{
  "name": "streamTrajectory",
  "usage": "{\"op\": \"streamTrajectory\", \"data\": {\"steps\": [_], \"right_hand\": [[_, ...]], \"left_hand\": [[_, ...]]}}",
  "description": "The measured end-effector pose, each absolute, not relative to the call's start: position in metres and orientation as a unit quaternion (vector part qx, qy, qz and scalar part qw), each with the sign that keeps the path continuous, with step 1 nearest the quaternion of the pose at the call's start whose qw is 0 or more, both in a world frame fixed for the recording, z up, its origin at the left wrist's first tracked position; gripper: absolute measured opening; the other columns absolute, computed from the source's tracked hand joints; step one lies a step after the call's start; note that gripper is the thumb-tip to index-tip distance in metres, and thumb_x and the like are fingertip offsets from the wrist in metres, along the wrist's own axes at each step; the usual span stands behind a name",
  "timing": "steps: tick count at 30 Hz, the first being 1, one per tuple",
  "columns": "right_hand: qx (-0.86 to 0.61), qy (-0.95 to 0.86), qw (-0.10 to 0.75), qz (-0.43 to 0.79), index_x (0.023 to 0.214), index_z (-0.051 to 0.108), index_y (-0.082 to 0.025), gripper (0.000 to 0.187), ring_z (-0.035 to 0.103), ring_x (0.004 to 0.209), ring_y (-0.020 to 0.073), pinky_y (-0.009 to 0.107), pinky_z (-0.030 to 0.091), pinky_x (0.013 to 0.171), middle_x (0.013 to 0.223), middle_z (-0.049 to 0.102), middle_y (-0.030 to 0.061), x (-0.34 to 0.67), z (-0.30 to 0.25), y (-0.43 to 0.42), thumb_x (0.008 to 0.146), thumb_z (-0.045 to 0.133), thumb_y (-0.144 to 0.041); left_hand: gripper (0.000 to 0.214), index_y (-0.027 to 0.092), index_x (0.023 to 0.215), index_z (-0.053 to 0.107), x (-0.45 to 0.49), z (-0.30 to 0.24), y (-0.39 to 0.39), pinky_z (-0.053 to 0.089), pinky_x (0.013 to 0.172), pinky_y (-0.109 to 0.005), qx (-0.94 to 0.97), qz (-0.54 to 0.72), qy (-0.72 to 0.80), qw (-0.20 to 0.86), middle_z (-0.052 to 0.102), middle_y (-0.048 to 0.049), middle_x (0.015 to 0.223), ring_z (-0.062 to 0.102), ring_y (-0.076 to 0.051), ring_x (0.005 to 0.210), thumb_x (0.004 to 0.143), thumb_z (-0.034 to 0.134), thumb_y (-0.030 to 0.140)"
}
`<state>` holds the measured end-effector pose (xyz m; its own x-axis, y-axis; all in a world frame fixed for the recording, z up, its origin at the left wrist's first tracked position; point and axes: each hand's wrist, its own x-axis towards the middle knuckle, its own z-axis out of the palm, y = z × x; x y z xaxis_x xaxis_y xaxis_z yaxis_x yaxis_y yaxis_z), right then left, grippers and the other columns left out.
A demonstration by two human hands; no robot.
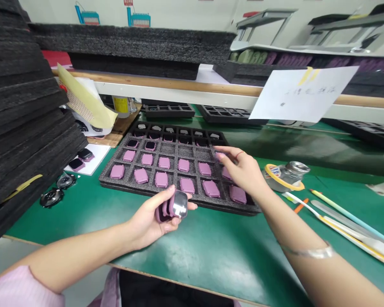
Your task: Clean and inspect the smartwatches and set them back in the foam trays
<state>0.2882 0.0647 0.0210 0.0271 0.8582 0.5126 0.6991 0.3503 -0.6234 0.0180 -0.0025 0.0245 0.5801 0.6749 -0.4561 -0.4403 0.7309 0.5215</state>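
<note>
My left hand (150,217) is closed around a small stack of purple watch cases (179,204) with dark glass faces, held just over the front edge of the tray. The black foam tray (115,186) is divided into square cells. Purple watch cases (161,179) lie back-up in its nearer rows, while some in the farther rows show dark screens. Over the tray's right side, my right hand (243,168) pinches a purple watch case (221,156) between thumb and fingers, partly hidden by them. Grey foam shows in the middle cells of one row.
Stacked black foam sheets (22,106) rise at the left, beside loose round watch parts (51,197). To the right stand a glass bottle (288,175) and a toothbrush (339,230) among thin tools. A shelf (179,91) with a hanging paper (302,94) crosses behind.
</note>
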Motion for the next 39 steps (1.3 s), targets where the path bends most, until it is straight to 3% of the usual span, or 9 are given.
{"op": "streamTrajectory", "data": {"steps": [2, 6, 11, 18, 25, 27, 29, 33, 39], "right_hand": [[-0.517, -0.719, 0.444, 0.133, 0.110, 0.070, -0.027, 0.022, 0.074, 0.106, 0.0242, 0.044, 0.060, 0.095, 0.113, 0.077, 0.0063, 0.253, 0.028, 0.036, 0.098, 0.059, -0.043], [-0.326, -0.825, 0.418, 0.195, 0.098, 0.065, -0.024, 0.031, 0.069, 0.115, 0.0247, 0.037, 0.060, 0.095, 0.120, 0.071, 0.0095, 0.206, 0.034, -0.010, 0.079, 0.085, -0.037], [-0.329, -0.813, 0.445, 0.179, 0.091, 0.064, -0.022, 0.012, 0.072, 0.096, 0.0185, 0.025, 0.061, 0.071, 0.114, 0.072, 0.0097, 0.197, 0.027, -0.020, 0.088, 0.075, -0.021], [-0.361, -0.759, 0.526, 0.132, 0.085, 0.069, -0.023, 0.008, 0.074, 0.096, 0.0218, 0.038, 0.062, 0.088, 0.100, 0.076, 0.0067, 0.192, 0.024, -0.022, 0.089, 0.071, -0.017], [-0.414, -0.524, 0.665, 0.335, 0.076, 0.066, -0.023, 0.022, 0.064, 0.049, 0.0097, 0.024, 0.058, 0.051, 0.085, 0.075, 0.0003, 0.197, 0.027, -0.019, 0.089, 0.075, -0.039], [-0.420, -0.481, 0.679, 0.361, 0.077, 0.065, -0.024, 0.023, 0.072, 0.055, 0.0123, 0.027, 0.064, 0.059, 0.085, 0.078, 0.0001, 0.200, 0.026, -0.017, 0.087, 0.077, -0.040], [-0.421, -0.473, 0.682, 0.365, 0.081, 0.067, -0.025, 0.019, 0.079, 0.078, 0.0179, 0.032, 0.068, 0.076, 0.091, 0.080, 0.0012, 0.202, 0.024, -0.016, 0.087, 0.078, -0.039], [-0.416, -0.502, 0.667, 0.362, 0.102, 0.070, -0.028, 0.019, 0.076, 0.109, 0.0209, 0.038, 0.062, 0.101, 0.110, 0.079, 0.0028, 0.204, 0.021, -0.017, 0.086, 0.080, -0.032], [-0.413, -0.523, 0.658, 0.350, 0.090, 0.075, -0.026, 0.005, 0.080, 0.089, 0.0179, 0.031, 0.068, 0.086, 0.095, 0.081, 0.0013, 0.203, 0.024, -0.019, 0.087, 0.079, -0.028]], "left_hand": [[0.038, 0.008, 0.096, 0.077, 0.019, 0.022, -0.002, 0.034, 0.039, -0.013, 0.174, 0.325, 0.300, 0.880, 0.075, -0.0120, 0.083, 0.056, -0.007, 0.048, 0.078, 0.083, 0.041], [0.045, 0.006, 0.081, 0.075, 0.020, 0.017, -0.001, 0.025, 0.036, -0.014, 0.209, 0.312, 0.246, 0.893, 0.059, -0.0032, 0.055, 0.043, -0.003, 0.038, 0.079, 0.081, 0.050], [0.036, 0.011, 0.085, 0.072, 0.021, 0.016, -0.001, 0.025, 0.037, -0.011, 0.194, 0.327, 0.218, 0.899, 0.068, -0.0060, 0.077, 0.054, -0.005, 0.049, 0.080, 0.082, 0.045], [0.039, 0.010, 0.080, 0.070, 0.022, 0.019, -0.002, 0.025, 0.038, -0.012, 0.194, 0.324, 0.227, 0.898, 0.061, -0.0020, 0.065, 0.050, -0.006, 0.047, 0.075, 0.086, 0.044], [0.040, 0.008, 0.094, 0.075, 0.019, 0.020, -0.003, 0.023, 0.039, -0.018, 0.198, 0.290, 0.206, 0.913, 0.073, -0.0118, 0.081, 0.049, -0.007, 0.047, 0.081, 0.079, 0.046], [0.040, 0.008, 0.092, 0.075, 0.018, 0.020, -0.003, 0.021, 0.039, -0.019, 0.198, 0.288, 0.202, 0.915, 0.073, -0.0119, 0.081, 0.049, -0.007, 0.046, 0.080, 0.079, 0.046], [0.042, 0.008, 0.091, 0.076, 0.018, 0.020, -0.002, 0.020, 0.039, -0.019, 0.196, 0.285, 0.199, 0.917, 0.074, -0.0117, 0.080, 0.049, -0.007, 0.045, 0.078, 0.081, 0.047], [0.046, 0.008, 0.090, 0.076, 0.017, 0.021, -0.001, 0.020, 0.039, -0.019, 0.193, 0.281, 0.198, 0.919, 0.074, -0.0102, 0.079, 0.047, -0.006, 0.042, 0.073, 0.085, 0.050], [0.042, 0.009, 0.089, 0.076, 0.017, 0.023, -0.002, 0.022, 0.040, -0.019, 0.192, 0.284, 0.203, 0.917, 0.074, -0.0101, 0.078, 0.049, -0.007, 0.044, 0.076, 0.082, 0.048]]}}
